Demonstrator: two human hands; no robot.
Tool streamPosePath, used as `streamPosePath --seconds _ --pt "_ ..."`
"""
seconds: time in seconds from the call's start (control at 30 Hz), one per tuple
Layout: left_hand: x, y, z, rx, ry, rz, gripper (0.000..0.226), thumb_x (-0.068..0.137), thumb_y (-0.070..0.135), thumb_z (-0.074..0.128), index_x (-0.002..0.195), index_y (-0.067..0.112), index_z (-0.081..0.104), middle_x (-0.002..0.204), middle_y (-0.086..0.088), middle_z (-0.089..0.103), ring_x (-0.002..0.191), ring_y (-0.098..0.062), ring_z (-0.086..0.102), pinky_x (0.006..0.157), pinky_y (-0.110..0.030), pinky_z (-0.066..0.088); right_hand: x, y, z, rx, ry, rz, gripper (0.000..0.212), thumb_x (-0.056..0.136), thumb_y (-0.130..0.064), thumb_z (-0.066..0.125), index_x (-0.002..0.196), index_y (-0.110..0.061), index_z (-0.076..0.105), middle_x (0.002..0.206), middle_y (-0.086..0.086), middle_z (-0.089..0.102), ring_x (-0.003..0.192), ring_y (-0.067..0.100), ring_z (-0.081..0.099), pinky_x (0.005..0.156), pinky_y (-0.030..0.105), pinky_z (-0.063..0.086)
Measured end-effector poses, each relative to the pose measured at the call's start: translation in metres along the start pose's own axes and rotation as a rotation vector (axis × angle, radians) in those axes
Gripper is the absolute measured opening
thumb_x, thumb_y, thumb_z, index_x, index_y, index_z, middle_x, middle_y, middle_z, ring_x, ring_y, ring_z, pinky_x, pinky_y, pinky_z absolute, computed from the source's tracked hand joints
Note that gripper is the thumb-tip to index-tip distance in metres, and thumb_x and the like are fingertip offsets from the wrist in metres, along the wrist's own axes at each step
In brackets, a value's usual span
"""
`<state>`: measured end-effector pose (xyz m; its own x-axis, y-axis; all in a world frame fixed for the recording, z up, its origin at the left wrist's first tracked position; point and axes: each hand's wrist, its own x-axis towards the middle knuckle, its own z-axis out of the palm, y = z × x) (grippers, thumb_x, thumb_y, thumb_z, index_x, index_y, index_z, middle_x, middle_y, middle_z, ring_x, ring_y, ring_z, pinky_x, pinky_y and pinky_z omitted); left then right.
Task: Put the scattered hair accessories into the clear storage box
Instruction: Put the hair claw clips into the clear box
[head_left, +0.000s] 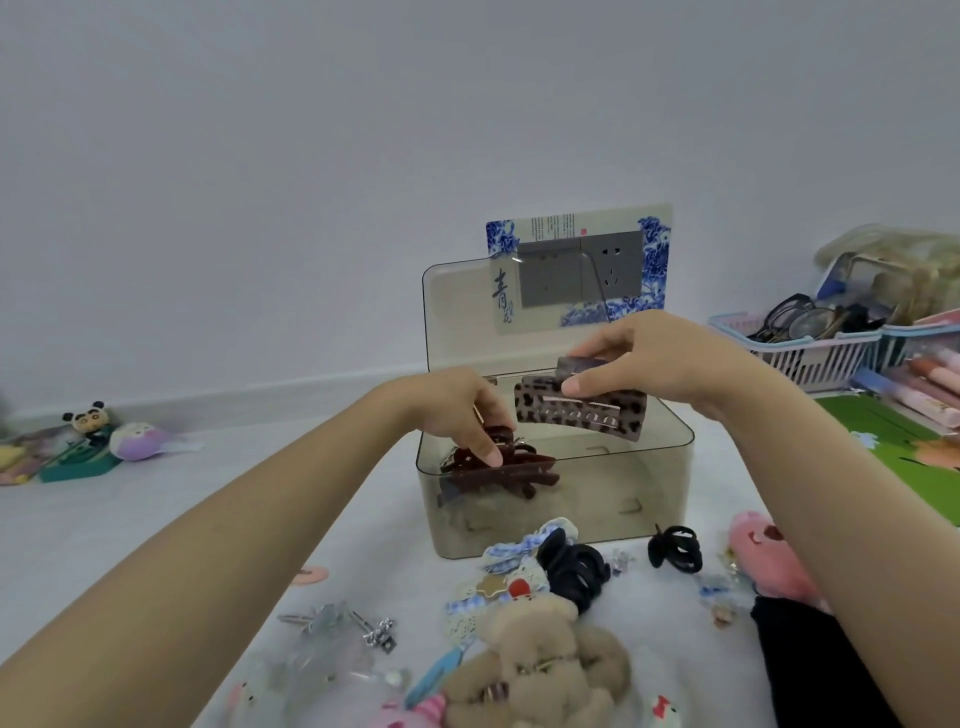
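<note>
The clear storage box (555, 493) is found open, lid upright, directly beneath both sets of fingers. A leopard-print claw clip (582, 410) is pinched at its upper edge by the right hand (644, 364), hanging just below the fingers over the box mouth. A dark red claw clip (501, 470) is held under the curled left hand (457, 410) at the box's near rim. Depositing is judged in hand; release into the box is called for next. Black hair ties (571, 569) lie nearer than the fingers.
</note>
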<state>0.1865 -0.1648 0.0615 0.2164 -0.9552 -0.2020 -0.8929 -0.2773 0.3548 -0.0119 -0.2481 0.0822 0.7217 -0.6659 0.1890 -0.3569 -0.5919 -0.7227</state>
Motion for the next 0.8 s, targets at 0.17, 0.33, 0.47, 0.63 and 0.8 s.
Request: streamPosePath --seconds 0.17,0.33,0.47,0.63,0.8 --pt "0.001 -0.002 0.007 0.018 0.024 0.02 0.028 0.07 0.027 0.08 0.081 0.036 0.056 0.108 0.005 0.059 0.096 -0.018 0.062 0.069 -0.021 0.043 -0.001 0.0 0.001 -0.044 -0.108 -0.04 0.041 0.069 -0.021 0.079 0.109 -0.021 0.069 0.083 -0.013 0.064 0.08 0.004 0.058 0.073 0.016 0.04" --pt "-0.002 -0.006 0.009 0.002 0.028 0.018 0.047 0.072 0.031 0.078 0.115 0.032 0.062 0.109 0.006 0.058 0.102 -0.018 0.062 0.082 -0.024 0.044 -0.002 0.004 -0.003 -0.136 -0.173 -0.047 0.04 0.075 -0.02 0.075 0.114 -0.023 0.066 0.076 -0.018 0.059 0.077 0.0 0.054 0.07 0.014 0.038" --pt "-0.005 -0.008 0.013 0.021 0.025 0.049 0.044 0.072 0.035 0.077 0.113 0.039 0.063 0.114 0.006 0.063 0.1 -0.013 0.061 0.093 -0.031 0.047 -0.002 0.007 -0.002 -0.213 -0.24 -0.048 0.039 0.076 -0.021 0.073 0.115 -0.024 0.066 0.078 -0.022 0.055 0.073 -0.002 0.049 0.067 0.015 0.034" --pt "-0.009 -0.009 0.009 0.124 0.049 0.025 0.048 0.074 0.033 0.076 0.119 0.036 0.06 0.113 0.005 0.06 0.101 -0.016 0.061 0.087 -0.031 0.048 0.001 0.01 0.004 -0.224 -0.268 -0.049 0.041 0.077 -0.022 0.073 0.117 -0.025 0.065 0.08 -0.024 0.055 0.072 -0.004 0.046 0.067 0.013 0.033" --pt "-0.012 -0.006 0.009 0.146 0.0 0.019 0.052 0.079 0.034 0.071 0.128 0.038 0.053 0.124 0.002 0.059 0.11 -0.016 0.059 0.098 -0.034 0.044 0.003 0.013 0.012 -0.217 -0.316 -0.067 0.039 0.078 -0.02 0.072 0.115 -0.026 0.065 0.079 -0.023 0.054 0.071 -0.005 0.046 0.067 0.013 0.033"
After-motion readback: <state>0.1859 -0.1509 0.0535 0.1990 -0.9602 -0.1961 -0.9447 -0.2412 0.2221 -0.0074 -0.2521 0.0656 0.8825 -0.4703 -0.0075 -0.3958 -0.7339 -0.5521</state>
